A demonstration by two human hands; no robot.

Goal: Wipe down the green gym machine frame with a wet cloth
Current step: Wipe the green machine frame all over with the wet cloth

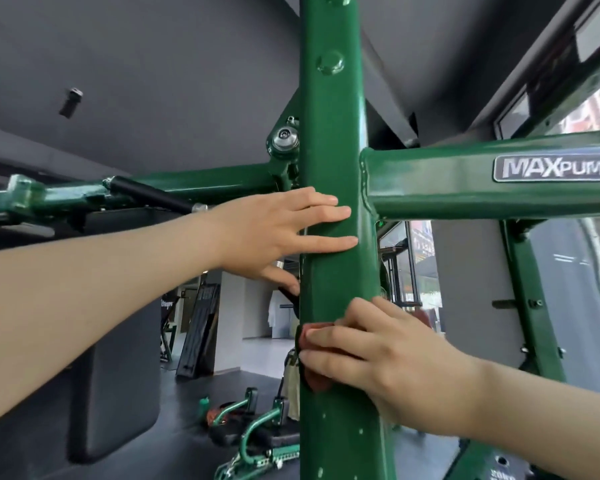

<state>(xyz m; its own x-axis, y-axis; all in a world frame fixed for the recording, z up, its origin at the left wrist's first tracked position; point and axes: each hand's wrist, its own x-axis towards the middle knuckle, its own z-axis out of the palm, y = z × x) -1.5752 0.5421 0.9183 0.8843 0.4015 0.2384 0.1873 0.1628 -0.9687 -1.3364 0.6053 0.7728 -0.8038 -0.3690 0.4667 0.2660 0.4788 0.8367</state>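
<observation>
- Cloth: reddish-brown, pressed flat against the green upright post of the machine frame, low on the post's front face, mostly hidden under your fingers.
- Your right hand lies spread over the cloth, fingers pointing left across the post, pinning it to the paint rather than closing around it.
- Your left hand rests higher on the same post, fingers laid flat and loose across the front, thumb tucked round the left edge; it grips nothing but the post.
- Water droplets bead on the post below the cloth.
- A green crossbar joins the post on the right at the level of your left hand and carries a "MAXPUMP" badge.
- On the left, another green bar meets the post beside a shiny pivot bolt.
- A dark pad hangs lower left; more green machine parts sit on the dark floor beyond.
</observation>
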